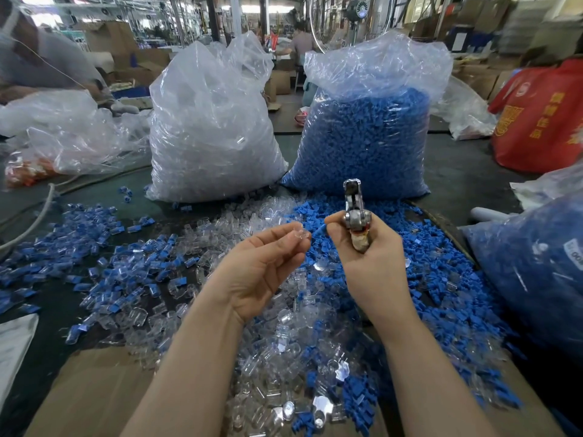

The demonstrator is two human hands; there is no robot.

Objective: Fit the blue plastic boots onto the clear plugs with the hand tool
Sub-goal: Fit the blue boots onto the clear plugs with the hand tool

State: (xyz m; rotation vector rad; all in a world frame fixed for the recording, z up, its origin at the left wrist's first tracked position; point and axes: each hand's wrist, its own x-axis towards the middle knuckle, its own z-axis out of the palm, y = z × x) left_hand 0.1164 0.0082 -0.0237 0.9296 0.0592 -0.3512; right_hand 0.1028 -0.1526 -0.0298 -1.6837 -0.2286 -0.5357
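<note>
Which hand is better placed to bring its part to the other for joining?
Left, probably. The left hand only pinches a clear plug, while the right hand also grips the tool and pinches a blue boot.

Two hands are up: the left hand pinches one clear plug, and the right hand grips one hand tool plus one blue boot. Far off stand two full bags, one of clear plugs and one of blue boots (the loose pieces spread across the table are too many to count).
</note>
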